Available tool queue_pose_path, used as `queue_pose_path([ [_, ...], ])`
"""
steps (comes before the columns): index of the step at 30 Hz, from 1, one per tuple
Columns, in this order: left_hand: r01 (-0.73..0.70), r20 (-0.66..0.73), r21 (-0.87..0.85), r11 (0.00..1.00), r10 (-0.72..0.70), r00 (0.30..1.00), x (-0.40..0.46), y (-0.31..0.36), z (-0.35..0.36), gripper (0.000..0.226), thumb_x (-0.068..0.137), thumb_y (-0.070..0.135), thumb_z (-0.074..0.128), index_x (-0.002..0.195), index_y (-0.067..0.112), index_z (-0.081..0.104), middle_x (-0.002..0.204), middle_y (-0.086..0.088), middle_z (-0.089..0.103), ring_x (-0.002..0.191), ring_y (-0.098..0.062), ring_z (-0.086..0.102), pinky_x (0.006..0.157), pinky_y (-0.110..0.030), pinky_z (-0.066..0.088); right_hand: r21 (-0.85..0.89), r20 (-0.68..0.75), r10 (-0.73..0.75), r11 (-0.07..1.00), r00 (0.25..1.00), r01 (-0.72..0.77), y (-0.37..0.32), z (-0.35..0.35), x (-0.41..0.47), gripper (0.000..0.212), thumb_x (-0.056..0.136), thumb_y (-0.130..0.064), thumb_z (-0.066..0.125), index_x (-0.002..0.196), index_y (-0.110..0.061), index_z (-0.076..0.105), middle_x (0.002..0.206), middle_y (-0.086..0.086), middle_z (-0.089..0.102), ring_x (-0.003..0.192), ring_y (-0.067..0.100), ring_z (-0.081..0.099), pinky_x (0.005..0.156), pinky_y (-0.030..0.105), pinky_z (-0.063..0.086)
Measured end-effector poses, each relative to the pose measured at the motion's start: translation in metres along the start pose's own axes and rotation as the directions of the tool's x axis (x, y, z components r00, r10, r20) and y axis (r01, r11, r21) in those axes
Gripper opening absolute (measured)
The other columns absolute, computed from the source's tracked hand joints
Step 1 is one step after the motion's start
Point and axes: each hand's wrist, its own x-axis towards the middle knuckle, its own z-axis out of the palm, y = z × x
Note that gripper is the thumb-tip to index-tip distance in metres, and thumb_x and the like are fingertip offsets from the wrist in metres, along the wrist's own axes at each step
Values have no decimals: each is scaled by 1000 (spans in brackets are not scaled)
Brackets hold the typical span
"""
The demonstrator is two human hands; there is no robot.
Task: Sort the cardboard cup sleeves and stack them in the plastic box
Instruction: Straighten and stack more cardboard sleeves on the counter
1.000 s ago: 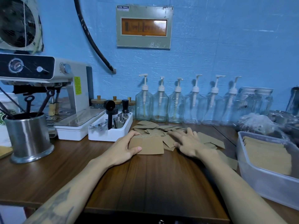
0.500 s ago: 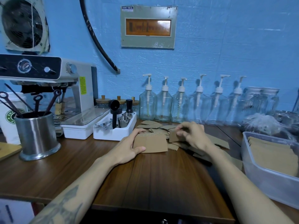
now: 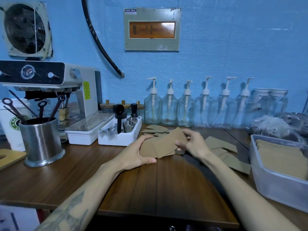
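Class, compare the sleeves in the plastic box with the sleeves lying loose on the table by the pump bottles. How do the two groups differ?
1. The sleeves in the plastic box lie flat in one neat stack; the loose sleeves on the table are scattered at different angles.
2. The boxed sleeves sit enclosed by the plastic box walls; the loose ones lie bare on the wooden table.
Both groups are brown corrugated cardboard.

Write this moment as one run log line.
left hand: holds sleeve stack | right hand: pinches sleeve onto stack | box: partly filled
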Motion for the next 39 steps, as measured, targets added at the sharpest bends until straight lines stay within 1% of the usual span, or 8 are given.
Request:
queue_pose_path([
  [3, 4, -22, -17, 1000, -5, 1000, -1, 2, 2, 73, 71, 63, 76, 132, 54, 38, 130, 21, 55, 115, 3, 56, 100, -33, 50, -350, 75, -39, 935, 996, 63, 9, 9, -2, 12, 88, -20, 74, 100, -19, 72, 88, -9, 70, 78, 4, 68, 65, 6, 45],
  [6, -11, -35, 14, 1000, 11, 999, -2, 2, 1, 53, 86, 53, 67, 131, 54, 39, 129, 18, 57, 113, 1, 58, 100, -37, 51, -521, 125, -48, 847, 991, 107, 15, 16, -1, 33, 88, -36, 72, 117, -20, 68, 100, -6, 57, 95, 10, 59, 80, 15, 43],
  [10, -13, -54, 25, 1000, 15, 998, -1, 3, 1, 45, 90, 40, 65, 126, 55, 41, 118, 3, 65, 102, -18, 64, 94, -47, 52, -490, 184, -125, 848, 975, 201, 13, 16, -2, 79, 90, -40, 69, 155, -32, 25, 128, -10, 37, 121, 4, 41, 107, 23, 31],
  [14, -13, -81, -10, 1000, 13, 997, 0, 2, 1, 47, 87, 38, 68, 121, 56, 42, 118, 4, 65, 98, -20, 66, 92, -43, 53, -547, 288, -225, 760, 931, 352, 9, 20, -3, 66, 99, -36, 55, 156, -32, 22, 148, -7, 34, 139, 13, 33, 117, 33, 28],
  [17, -8, -71, -46, 999, 4, 997, 0, 1, 2, 45, 89, 37, 68, 115, 61, 40, 114, 13, 65, 95, -2, 64, 87, -33, 54, -578, 341, -198, 727, 919, 371, 9, 29, -5, 58, 101, -31, 51, 154, -27, 28, 145, -2, 37, 137, 19, 37, 114, 36, 32],
  [25, -18, -109, -61, 998, 12, 994, 4, 4, 7, 34, 86, 35, 71, 106, 50, 48, 104, 10, 68, 91, -7, 66, 84, -33, 54, -576, 305, -265, 714, 915, 398, 6, 25, -5, 47, 97, -23, 60, 142, -18, 48, 130, 0, 50, 125, 17, 44, 87, 10, 22],
  [33, -34, -102, -133, 991, 20, 995, 1, 3, 6, 31, 85, 33, 71, 106, 46, 52, 106, 8, 69, 96, -14, 68, 88, -42, 56, -530, 287, -214, 777, 934, 341, 7, 20, -5, 51, 95, -36, 62, 143, -26, 49, 122, -12, 47, 122, 10, 45, 96, 16, 29],
  [39, -7, -109, -118, 993, -6, 994, 2, 1, 4, 32, 87, 34, 71, 105, 49, 49, 100, 16, 69, 88, -3, 67, 79, -26, 53, -565, 154, -152, 797, 976, 213, 15, -9, -2, 40, 103, -41, 43, 131, -19, 60, 121, 0, 57, 117, 15, 51, 97, 27, 36],
])
